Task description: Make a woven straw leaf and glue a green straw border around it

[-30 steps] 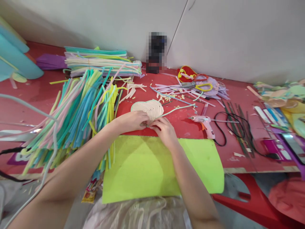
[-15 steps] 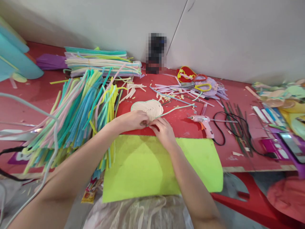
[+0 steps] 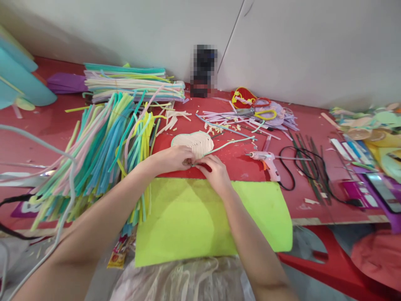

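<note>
A cream heart-shaped piece (image 3: 200, 141), built from rows of pipe cleaners, lies on the red table in front of me. A mint-green pipe cleaner (image 3: 233, 142) runs along its edge, and its loose end reaches out to the right. My left hand (image 3: 177, 159) is closed at the near tip of the heart, its fingers partly covering it. Close beside it, my right hand (image 3: 216, 170) pinches the mint pipe cleaner at that same tip. The exact grip points are hidden by my fingers.
Bundles of coloured pipe cleaners (image 3: 103, 138) fill the left. A pink glue gun (image 3: 266, 161) with a black cord lies right. Yellow-handled scissors (image 3: 265, 114) rest among lilac stems behind. A lime-green sheet (image 3: 188, 225) covers the near edge. A phone (image 3: 384, 192) lies far right.
Both hands stay at the tip of the heart with almost no movement. The whole view has shifted very slightly.
</note>
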`<state>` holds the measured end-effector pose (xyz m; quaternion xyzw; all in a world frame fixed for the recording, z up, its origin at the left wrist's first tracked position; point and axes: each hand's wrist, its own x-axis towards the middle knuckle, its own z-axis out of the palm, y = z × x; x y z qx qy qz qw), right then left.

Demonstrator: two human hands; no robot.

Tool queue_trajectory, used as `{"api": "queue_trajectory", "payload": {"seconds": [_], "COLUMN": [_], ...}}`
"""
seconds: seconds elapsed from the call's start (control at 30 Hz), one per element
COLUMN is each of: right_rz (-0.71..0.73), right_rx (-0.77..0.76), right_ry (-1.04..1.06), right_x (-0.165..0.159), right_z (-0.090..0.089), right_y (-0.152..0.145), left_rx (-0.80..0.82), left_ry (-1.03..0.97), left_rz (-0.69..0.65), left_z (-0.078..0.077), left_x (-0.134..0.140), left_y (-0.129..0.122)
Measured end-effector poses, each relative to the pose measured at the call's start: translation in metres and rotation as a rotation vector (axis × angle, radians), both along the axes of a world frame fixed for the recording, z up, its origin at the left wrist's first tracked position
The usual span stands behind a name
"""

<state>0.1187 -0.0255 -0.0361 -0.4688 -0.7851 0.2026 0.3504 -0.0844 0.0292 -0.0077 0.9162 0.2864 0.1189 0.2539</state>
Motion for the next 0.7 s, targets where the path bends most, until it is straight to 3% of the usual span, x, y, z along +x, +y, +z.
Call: {"api": "queue_trajectory", "payload": {"seconds": [0.07,0.17,0.33,0.4,0.57,0.7], "right_rz": [-0.056,-0.294,-0.857,-0.996,-1.106,-1.019], "right_rx": [0.022,0.116,0.242,0.250,0.088,-0.035], "right_ry": [0.070,0.110,-0.040,-0.158,-0.323,-0.350], "right_x": [0.007,0.034,0.123,0.159,0.204,0.209], "right_z": [0.005,0.014,0.008,-0.001,-0.022,-0.030], "right_y": [-0.001,-0.004,-0.002,0.001,0.005,0.009], "left_rx": [-0.065,-0.097,0.161,0.265,0.288,0.197], "left_ry": [-0.058,-0.156,-0.197,-0.144,-0.080,-0.057], "left_rz": [0.052,0.202,0.406,0.441,0.559,0.655], "left_z": [0.001,-0.001,-0.001,0.001,0.001,-0.009], "left_x": [-0.002,-0.003,-0.002,-0.002,-0.002,-0.004], "left_y": [-0.001,-0.001,-0.001,-0.002,-0.005,-0.003]}}
